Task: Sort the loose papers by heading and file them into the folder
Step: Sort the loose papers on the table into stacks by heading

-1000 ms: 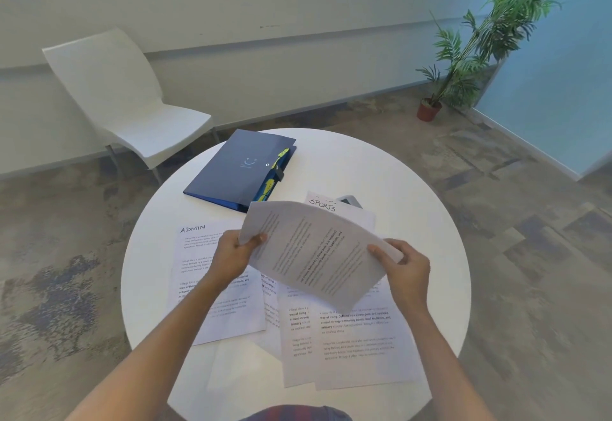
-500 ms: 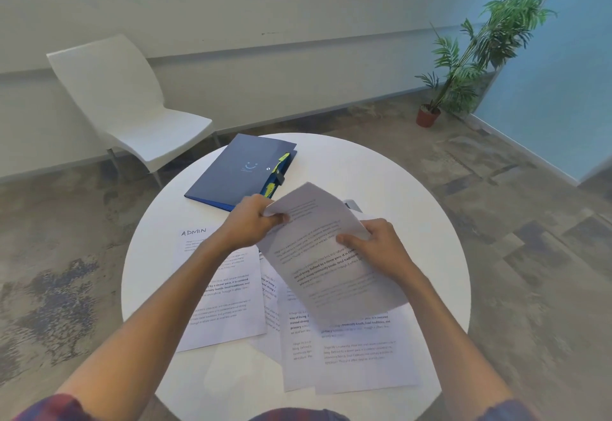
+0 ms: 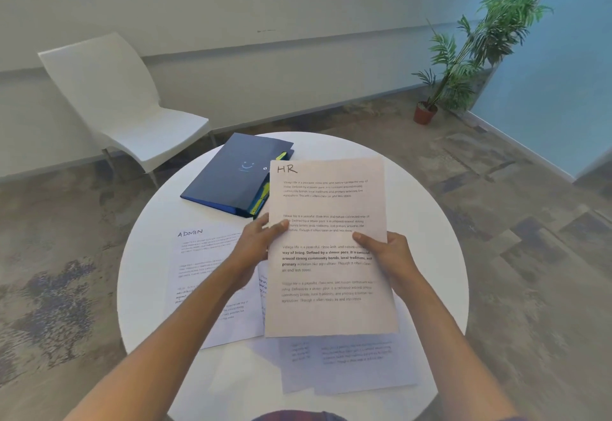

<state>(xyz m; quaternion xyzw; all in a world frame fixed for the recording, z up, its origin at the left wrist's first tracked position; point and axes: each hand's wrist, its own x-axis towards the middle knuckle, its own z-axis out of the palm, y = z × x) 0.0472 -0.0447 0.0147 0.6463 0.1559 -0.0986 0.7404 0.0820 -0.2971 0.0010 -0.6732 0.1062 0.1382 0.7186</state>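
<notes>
I hold a sheet headed "HR" (image 3: pixel 328 275) upright and facing me above the round white table (image 3: pixel 427 222). My left hand (image 3: pixel 256 245) pinches its left edge, and my right hand (image 3: pixel 390 255) pinches its right edge. A sheet headed "ADMIN" (image 3: pixel 205 268) lies flat on the table at the left. More loose sheets (image 3: pixel 351 364) lie under the held one, near the table's front edge, their headings hidden. A dark blue folder (image 3: pixel 231 175) with yellow tabs lies closed at the back of the table, partly behind the HR sheet.
A white chair (image 3: pixel 119 109) stands behind the table at the left, near the wall. A potted plant (image 3: pixel 463 66) stands on the floor at the far right, beside a blue partition. Patterned carpet surrounds the table.
The sheet was turned over and straightened in my hands: it was curled with its heading out of sight, and now it faces me flat, showing "HR". The sheet behind it is now hidden.
</notes>
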